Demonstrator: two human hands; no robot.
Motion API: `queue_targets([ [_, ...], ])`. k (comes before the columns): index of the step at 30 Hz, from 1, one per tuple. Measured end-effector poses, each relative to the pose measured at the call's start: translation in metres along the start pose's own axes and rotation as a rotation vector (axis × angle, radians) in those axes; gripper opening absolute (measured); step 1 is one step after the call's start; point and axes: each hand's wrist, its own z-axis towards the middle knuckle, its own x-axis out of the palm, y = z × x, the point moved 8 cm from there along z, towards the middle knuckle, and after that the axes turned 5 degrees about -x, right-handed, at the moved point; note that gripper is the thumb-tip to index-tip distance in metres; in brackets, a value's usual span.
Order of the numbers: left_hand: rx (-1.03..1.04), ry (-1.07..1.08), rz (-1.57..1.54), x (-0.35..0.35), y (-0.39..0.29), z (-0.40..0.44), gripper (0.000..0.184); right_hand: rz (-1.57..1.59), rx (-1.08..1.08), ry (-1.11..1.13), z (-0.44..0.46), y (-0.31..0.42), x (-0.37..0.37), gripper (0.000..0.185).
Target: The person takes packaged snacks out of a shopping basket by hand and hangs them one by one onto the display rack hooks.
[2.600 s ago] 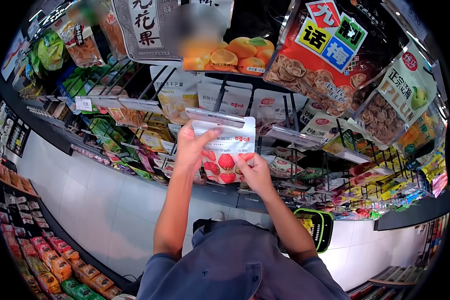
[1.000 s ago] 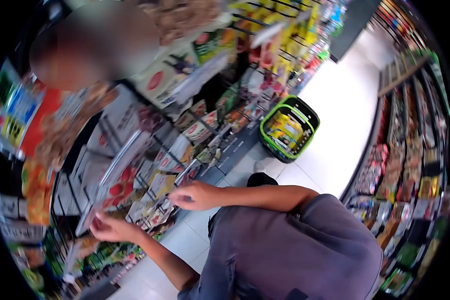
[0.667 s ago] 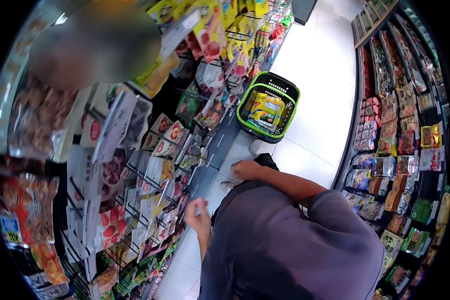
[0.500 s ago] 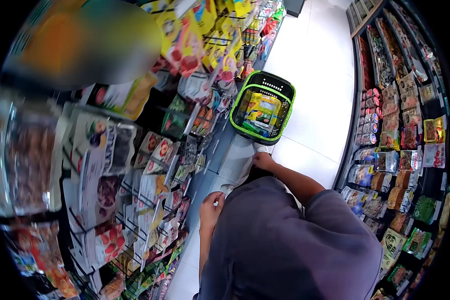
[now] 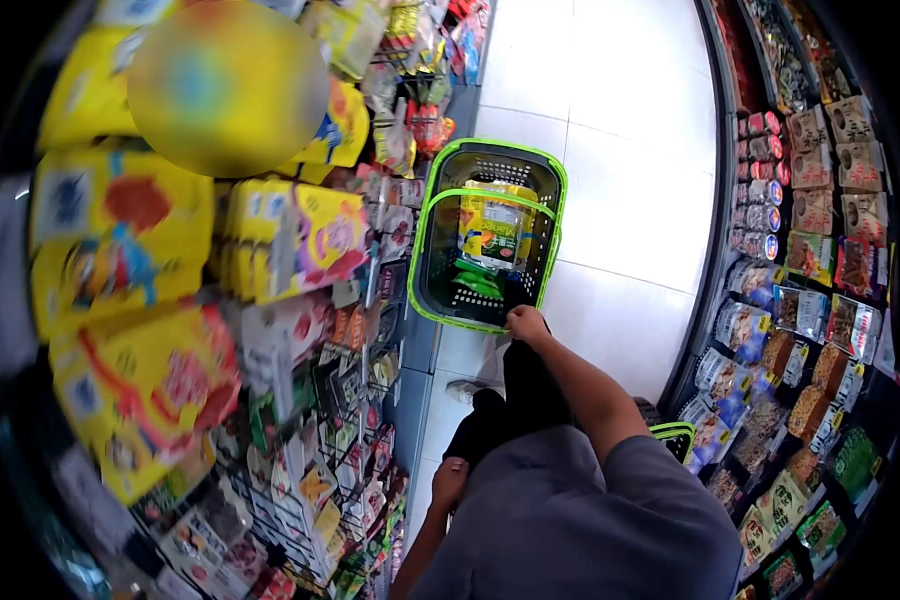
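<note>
A dark shopping basket [image 5: 419, 235] with bright green edging stands on the floor ahead of me. Inside it are yellow packets [image 5: 497, 235] and green packets [image 5: 478, 283]. My right hand [image 5: 527, 323] is closed at the basket's near edge, by a narrow dark part; what its fingers grip, if anything, is hidden. Beside my dark trousers hangs my left hand [image 5: 451, 480], its fingers curled and nothing showing in them.
Hanging yellow snack bags [image 5: 120, 230] and smaller packets [image 5: 310, 490] crowd the rack on my left. Shelves of bagged food [image 5: 810, 310] line the right side. White floor tiles [image 5: 630, 180] run between them. Another green-edged basket [image 5: 676, 432] shows behind my right arm.
The basket appears larger and further left, with more floor visible at its right. My left hand has dropped back along my leg. The second basket has come into view.
</note>
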Motion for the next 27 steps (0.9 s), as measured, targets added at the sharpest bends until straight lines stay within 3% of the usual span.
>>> queue_targets([
  [2,0.033,0.068,-0.113,0.005,-0.044,0.010,0.023,0.149,0.129,0.043,0.027,0.010,0.000,0.022],
  [4,-0.090,0.180,-0.514,0.026,-0.051,0.028,0.023,0.122,0.155,0.060,0.062,0.011,-0.001,0.023],
  [6,-0.150,0.223,-0.467,0.043,-0.057,0.040,0.025,0.041,0.173,0.083,0.108,-0.015,0.006,0.024],
  [8,-0.149,0.241,-0.451,0.046,-0.074,0.040,0.028,-0.141,-0.002,-0.002,0.172,-0.061,0.026,0.025],
  [11,-0.316,0.258,-0.505,0.052,-0.086,0.043,0.031,-0.220,-0.096,-0.034,0.224,-0.045,0.025,0.031],
  [13,-0.395,0.246,-0.566,0.056,-0.087,0.045,0.031,-0.162,0.000,0.032,0.265,-0.052,0.037,0.033],
  [14,-0.428,0.246,-0.567,0.061,-0.080,0.046,0.030,-0.155,-0.155,0.021,0.274,-0.037,0.038,0.040],
  [15,-0.453,0.248,-0.585,0.063,-0.078,0.047,0.030,-0.120,0.041,0.104,0.287,-0.036,0.042,0.043],
  [17,-0.506,0.244,-0.620,0.066,-0.074,0.047,0.029,-0.132,0.091,0.141,0.316,-0.037,0.055,0.049],
  [20,-0.531,0.243,-0.660,0.070,-0.067,0.048,0.028,-0.082,-0.007,0.170,0.361,-0.050,0.082,0.049],
  [23,-0.545,0.234,-0.675,0.070,-0.063,0.053,0.026,-0.169,0.099,0.177,0.348,-0.007,0.072,0.050],
  [27,-0.520,0.219,-0.678,0.061,-0.074,0.059,0.025,-0.073,0.109,0.143,0.365,-0.030,0.095,0.048],
])
